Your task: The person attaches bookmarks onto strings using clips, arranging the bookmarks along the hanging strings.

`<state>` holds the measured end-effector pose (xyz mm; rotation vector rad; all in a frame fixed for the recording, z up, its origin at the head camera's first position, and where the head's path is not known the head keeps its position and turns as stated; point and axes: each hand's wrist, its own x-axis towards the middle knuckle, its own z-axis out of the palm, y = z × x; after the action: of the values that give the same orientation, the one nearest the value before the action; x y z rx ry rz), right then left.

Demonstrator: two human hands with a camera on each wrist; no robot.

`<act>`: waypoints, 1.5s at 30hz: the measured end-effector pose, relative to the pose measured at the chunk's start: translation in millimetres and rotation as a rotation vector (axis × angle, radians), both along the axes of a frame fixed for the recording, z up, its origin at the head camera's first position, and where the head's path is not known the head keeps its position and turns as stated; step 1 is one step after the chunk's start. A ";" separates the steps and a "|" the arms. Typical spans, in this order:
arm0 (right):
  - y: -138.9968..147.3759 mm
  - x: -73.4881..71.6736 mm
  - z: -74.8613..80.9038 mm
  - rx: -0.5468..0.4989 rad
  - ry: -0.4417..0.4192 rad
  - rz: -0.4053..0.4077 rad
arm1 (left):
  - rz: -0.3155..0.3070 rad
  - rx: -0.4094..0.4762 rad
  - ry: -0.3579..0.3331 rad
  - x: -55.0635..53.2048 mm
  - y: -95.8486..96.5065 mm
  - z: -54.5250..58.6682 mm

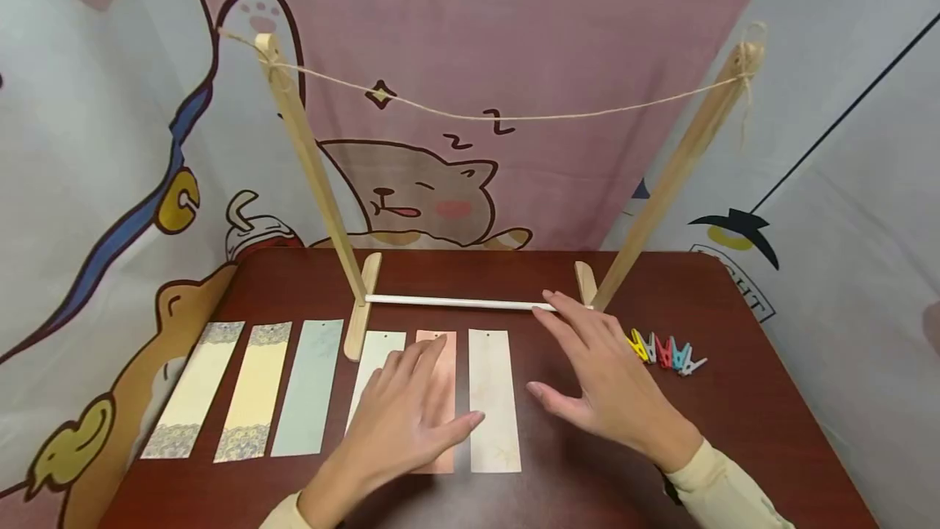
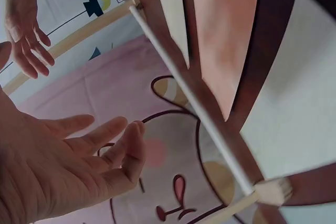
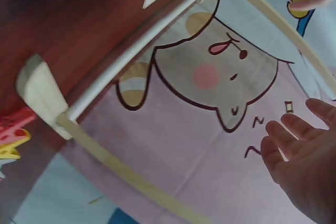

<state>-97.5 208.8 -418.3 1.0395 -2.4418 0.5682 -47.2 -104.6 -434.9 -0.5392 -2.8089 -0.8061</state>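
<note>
My left hand (image 1: 407,411) hovers over a pink paper strip (image 1: 438,374) and a pale strip (image 1: 383,345), hiding parts of both; its fingers are extended and hold nothing. To its right lies a cream strip (image 1: 494,398) with a small hole near the top. My right hand (image 1: 605,374) is held above the table with loosely spread fingers and nothing in it. Beside that hand sit several small clothespins (image 1: 664,352) in yellow, red, blue and grey. In the right wrist view the right hand (image 3: 302,156) appears relaxed.
A wooden stand with a left post (image 1: 312,162), a right post (image 1: 671,178) and a white crossbar (image 1: 455,302) stands at the back. Sagging twine (image 1: 470,117) joins the post tops. A blue-green strip (image 1: 308,386) and two lace-patterned strips (image 1: 253,390) lie at left on the brown table (image 1: 587,480).
</note>
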 end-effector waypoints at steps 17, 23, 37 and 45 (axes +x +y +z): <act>34.9 -5.7 -41.3 -0.146 -0.068 -0.200 | 0.107 0.130 -0.268 -5.9 25.9 -41.4; 47.2 -9.5 -51.2 -0.170 -0.085 -0.239 | 0.111 0.145 -0.268 -6.3 35.7 -49.7; 73.1 -7.6 -65.4 -0.176 -0.206 -0.422 | 0.126 0.136 -0.272 -7.0 52.8 -54.8; 87.7 -8.6 -73.0 -0.213 -0.209 -0.486 | 0.165 0.093 -0.284 -11.7 58.9 -58.2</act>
<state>-106.1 296.5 -491.3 0.2926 -2.6082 0.7724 -58.9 -45.6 -493.0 -0.1868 -2.9969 -1.0449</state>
